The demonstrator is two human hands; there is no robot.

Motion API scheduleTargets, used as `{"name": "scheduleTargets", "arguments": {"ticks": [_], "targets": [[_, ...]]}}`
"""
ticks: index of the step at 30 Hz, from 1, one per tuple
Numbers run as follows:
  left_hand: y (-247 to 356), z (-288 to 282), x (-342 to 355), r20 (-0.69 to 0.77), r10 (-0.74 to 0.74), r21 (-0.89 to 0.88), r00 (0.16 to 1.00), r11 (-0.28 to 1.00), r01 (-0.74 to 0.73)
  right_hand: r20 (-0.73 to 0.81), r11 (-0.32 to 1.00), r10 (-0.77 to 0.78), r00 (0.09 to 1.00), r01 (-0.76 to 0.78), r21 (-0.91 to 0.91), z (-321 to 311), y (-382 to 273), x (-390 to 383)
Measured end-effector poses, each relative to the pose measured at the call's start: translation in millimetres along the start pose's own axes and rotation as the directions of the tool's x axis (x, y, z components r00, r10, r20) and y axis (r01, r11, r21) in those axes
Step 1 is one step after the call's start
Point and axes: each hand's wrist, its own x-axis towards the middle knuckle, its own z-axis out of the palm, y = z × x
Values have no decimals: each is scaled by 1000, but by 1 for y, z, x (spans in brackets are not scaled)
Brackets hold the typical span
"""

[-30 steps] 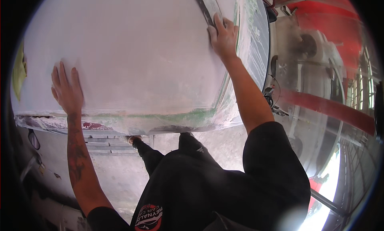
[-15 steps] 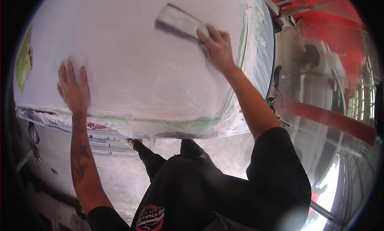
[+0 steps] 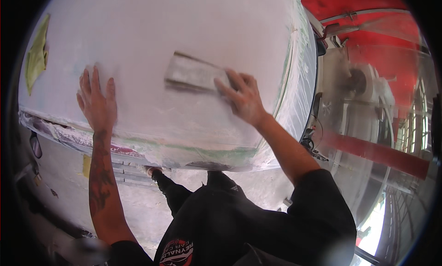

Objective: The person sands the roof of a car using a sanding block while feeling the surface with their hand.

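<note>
A large white, dust-coated car body panel (image 3: 152,40) fills the upper left. My left hand (image 3: 97,102) lies flat on it with fingers spread, near the panel's lower edge. My right hand (image 3: 244,98) grips one end of a long grey sanding block (image 3: 193,75) that is pressed flat on the panel near its middle. The block is motion-blurred.
A yellow-green cloth (image 3: 37,56) lies on the panel's far left. The panel's lower edge (image 3: 184,151) shows green and red layers. Below it is a dusty concrete floor (image 3: 64,174) and my dark shoe (image 3: 159,176). A red vehicle body (image 3: 368,12) stands to the right.
My right hand has swept the sanding block from the panel's upper right down and leftward toward the middle. My left hand stayed planted on the panel.
</note>
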Motion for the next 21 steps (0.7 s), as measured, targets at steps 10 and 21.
{"name": "scheduleTargets", "arguments": {"ticks": [10, 21], "targets": [[8, 2, 4, 3, 32, 21, 999, 999, -32, -194, 869, 437, 878, -468, -160, 22, 2, 75], [63, -21, 16, 197, -122, -113, 973, 983, 147, -272, 731, 682, 679, -642, 231, -14, -14, -106]]}}
